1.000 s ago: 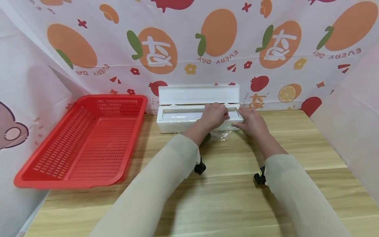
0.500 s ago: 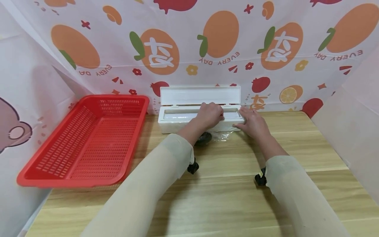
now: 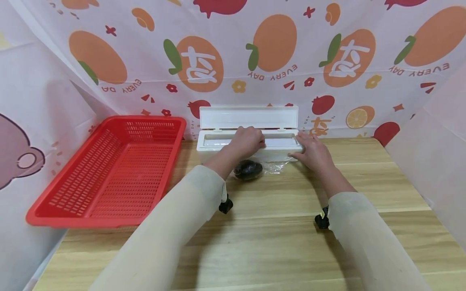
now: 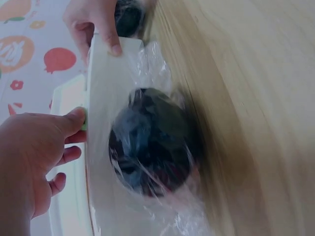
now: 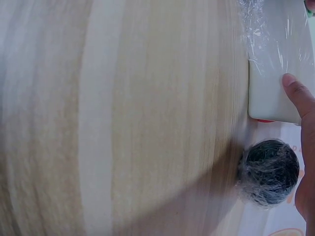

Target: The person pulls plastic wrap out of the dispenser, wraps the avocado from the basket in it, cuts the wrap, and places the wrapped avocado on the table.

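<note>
A white cling film dispenser (image 3: 251, 151) stands at the back of the table, its lid (image 3: 249, 117) raised. My left hand (image 3: 246, 142) is over its front edge, thumb and forefinger pinching a small green slide cutter (image 4: 84, 119). My right hand (image 3: 314, 151) grips the dispenser's right end, thumb on the front face. Clear film (image 3: 277, 166) hangs down the front. Against the front lies a dark, rounded thing wrapped in film (image 4: 152, 142). Another dark round thing in film (image 5: 270, 172) shows beyond the dispenser's right end, hidden in the head view.
A red slotted plastic basket (image 3: 178, 151) stands on the left of the wood-grain table (image 3: 269, 246). A fruit-print cloth (image 3: 233, 52) hangs right behind the dispenser, and pale cloth walls close off both sides.
My left hand has slid leftward along the dispenser's front edge, uncovering the dark wrapped thing in front of it. My right hand stays on the right end.
</note>
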Demonstrator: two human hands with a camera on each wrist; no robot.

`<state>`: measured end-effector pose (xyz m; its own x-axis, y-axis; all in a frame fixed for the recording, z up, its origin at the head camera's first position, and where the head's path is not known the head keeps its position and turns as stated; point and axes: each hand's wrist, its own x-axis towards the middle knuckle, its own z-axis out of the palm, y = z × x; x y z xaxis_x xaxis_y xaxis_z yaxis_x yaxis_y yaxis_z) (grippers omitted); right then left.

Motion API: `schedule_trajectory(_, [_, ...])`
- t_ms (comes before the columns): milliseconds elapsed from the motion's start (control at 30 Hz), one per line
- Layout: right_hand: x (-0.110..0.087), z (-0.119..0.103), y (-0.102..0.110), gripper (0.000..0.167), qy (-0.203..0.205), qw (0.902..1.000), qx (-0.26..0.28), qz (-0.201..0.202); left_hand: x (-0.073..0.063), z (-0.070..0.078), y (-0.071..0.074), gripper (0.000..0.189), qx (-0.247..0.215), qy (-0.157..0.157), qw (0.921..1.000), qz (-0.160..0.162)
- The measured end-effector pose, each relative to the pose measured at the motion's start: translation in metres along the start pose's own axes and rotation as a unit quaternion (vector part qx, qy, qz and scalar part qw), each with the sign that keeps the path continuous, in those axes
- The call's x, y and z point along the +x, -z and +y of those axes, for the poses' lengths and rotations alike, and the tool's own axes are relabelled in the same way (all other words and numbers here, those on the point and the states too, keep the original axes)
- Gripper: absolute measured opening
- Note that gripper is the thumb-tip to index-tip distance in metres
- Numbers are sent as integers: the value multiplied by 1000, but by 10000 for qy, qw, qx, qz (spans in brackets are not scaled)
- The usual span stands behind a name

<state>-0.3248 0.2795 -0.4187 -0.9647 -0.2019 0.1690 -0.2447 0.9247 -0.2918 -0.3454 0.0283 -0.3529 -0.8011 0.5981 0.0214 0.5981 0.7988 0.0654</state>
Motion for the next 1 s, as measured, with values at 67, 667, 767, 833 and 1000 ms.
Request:
schedule_trajectory(67, [0,0,1,81,-6,10000,-11,25,-3,-4,0,22,-13,-34,9999,100])
schedule_trajectory(667, [-3,2,-2,82,-74,9999,81,77,-20,-20,-1,20,255,-174,9987,414])
schedule_trajectory(767, [-3,2,-2,82,-79,9999,75,92,-22,-21,0,20,248,-164,9986,441])
schedule_trajectory(833, [-3,1,-2,81,-77,9999,78,90,-23,-22,1,18,225,-160,9987,435])
schedule_trajectory(1000, [-3,-1,-2,81,-44,9999,69,75,-25,-24,1,18,313,-147,9985,420])
